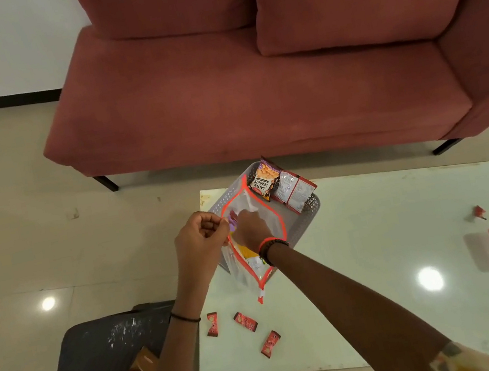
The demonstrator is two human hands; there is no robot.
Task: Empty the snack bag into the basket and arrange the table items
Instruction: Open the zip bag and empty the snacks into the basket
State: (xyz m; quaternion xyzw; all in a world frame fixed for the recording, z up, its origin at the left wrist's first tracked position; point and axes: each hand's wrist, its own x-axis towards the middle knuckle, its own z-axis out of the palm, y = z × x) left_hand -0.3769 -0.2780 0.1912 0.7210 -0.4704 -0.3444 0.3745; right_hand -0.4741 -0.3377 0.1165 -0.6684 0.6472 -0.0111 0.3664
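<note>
Curling into a loose fist, the fingers (211, 225) of the left hand (200, 237) are closed on the left rim of the snack bag (269, 213), so that its red-trimmed mouth is held wide. The left wrist is bent slightly, a thin black band (185, 318) is worn further down, and the forearm runs back toward the near left.

The right hand (249, 228) is pushed knuckles-up into the bag's mouth. Its fingers are veiled by the clear plastic, and whether anything is gripped cannot be told. Red and black bracelets (271, 246) are worn at the wrist, which sits at the bag's right rim, and the arm is stretched straight from the near right.

The bag is held over the near-left part of the grey basket (312, 206), at the far-left corner of the white table (359, 230). A salted peanuts packet (264, 183) and red-and-white sachets (295, 191) are propped in the basket's far side. Three red wrapped sweets (246, 321) are scattered on the table nearer than the bag.
</note>
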